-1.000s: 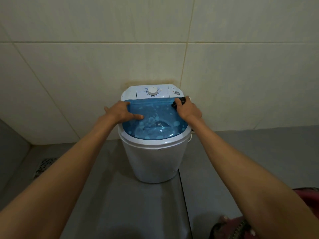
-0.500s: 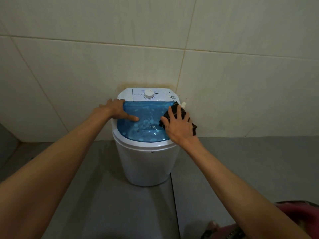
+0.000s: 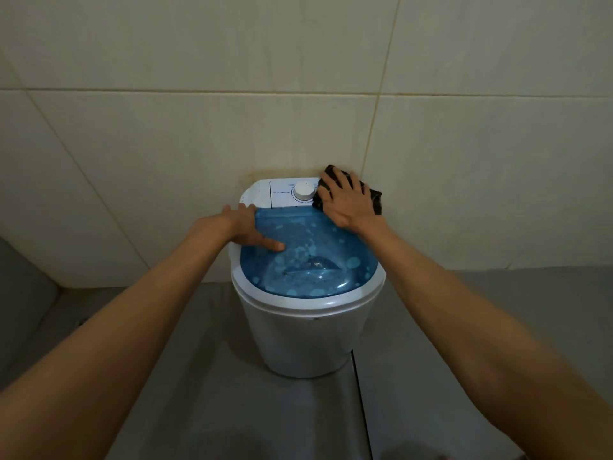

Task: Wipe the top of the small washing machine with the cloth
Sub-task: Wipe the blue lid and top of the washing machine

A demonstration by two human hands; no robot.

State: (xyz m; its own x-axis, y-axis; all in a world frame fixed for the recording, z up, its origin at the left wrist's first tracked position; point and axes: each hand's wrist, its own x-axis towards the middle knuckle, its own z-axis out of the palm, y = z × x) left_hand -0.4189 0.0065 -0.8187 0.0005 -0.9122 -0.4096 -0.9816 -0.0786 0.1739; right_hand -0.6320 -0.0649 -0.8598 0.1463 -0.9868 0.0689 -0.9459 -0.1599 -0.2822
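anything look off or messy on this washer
Pale round spots are scattered across the blue lid, like dried drips or soap marks. The wall just behind the washer shows a brownish stain. Nothing looks broken or askew.

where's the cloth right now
The dark cloth lies under the right hand on the washer's back right corner, just right of the white dial.

Cream tiled wall (image 3: pixel 166 127), grey floor (image 3: pixel 199 376)

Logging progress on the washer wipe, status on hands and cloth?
Right hand flat on dark cloth, back right of washing machine top. Left hand bracing blue lid. Dial beside cloth.
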